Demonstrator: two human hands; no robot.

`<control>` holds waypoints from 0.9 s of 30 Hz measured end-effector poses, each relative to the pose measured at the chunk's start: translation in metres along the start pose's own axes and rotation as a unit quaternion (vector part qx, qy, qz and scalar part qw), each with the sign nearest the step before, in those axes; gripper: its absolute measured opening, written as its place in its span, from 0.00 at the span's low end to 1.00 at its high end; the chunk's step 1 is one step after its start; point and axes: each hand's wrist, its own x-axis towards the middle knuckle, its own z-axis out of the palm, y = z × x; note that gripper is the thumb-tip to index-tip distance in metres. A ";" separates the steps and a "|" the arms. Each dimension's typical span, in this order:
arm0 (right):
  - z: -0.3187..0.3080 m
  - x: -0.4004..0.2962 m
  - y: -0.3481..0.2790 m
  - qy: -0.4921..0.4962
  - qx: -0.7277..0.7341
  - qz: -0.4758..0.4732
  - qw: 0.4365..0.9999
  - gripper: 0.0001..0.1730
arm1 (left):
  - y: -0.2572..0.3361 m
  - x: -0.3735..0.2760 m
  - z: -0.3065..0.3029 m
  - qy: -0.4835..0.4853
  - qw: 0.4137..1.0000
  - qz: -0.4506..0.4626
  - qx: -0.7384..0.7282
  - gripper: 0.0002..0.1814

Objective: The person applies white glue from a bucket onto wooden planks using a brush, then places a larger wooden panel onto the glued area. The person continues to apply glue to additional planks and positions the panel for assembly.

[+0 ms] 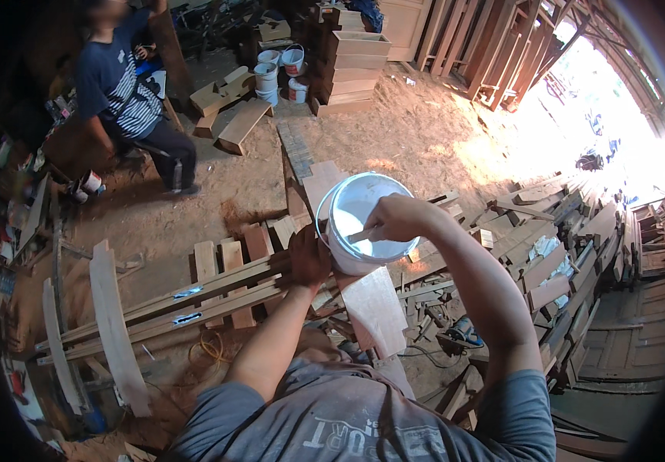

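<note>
A white plastic bucket (pixel 355 263) with a wire bail stands over the boards before me, its open mouth facing up. Its inside looks white and brightly lit. My right hand (pixel 396 218) reaches over the rim, fingers closed around a short, flat, stick-like tool (pixel 360 235); its lower end is lost in the glare. Against the bucket's left side is my left hand (pixel 309 257), dark in shadow, with its fingertips partly hidden. Below the bucket lies a wide, pale wooden board (pixel 376 315).
Long slotted wooden rails (pixel 194 303) extend left across short blocks. Offcuts (pixel 517 242) pile up at right, near a power tool (pixel 464 334) with a cord. A person (pixel 130 92) stands at upper left. White buckets (pixel 266 78) and stacked wooden boxes (pixel 355 63) are farther back.
</note>
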 end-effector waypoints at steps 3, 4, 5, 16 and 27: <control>-0.011 -0.037 0.033 0.074 0.108 0.002 0.991 0.20 | 0.003 0.000 0.005 -0.002 1.000 -0.009 0.003 0.24; -0.011 -0.046 0.045 0.080 0.155 -0.005 0.985 0.20 | 0.006 0.000 0.004 -0.007 1.000 -0.018 0.005 0.24; -0.011 -0.053 0.053 0.086 0.201 -0.012 0.976 0.21 | 0.008 0.000 0.002 -0.017 0.999 -0.032 0.005 0.24; 0.025 -0.145 0.169 0.120 0.626 -0.052 0.769 0.25 | 0.012 0.001 0.006 -0.001 0.993 0.012 0.118 0.34; -0.028 -0.082 0.073 0.214 -0.085 -0.170 0.958 0.12 | -0.007 -0.014 0.017 0.038 0.992 -0.112 0.036 0.29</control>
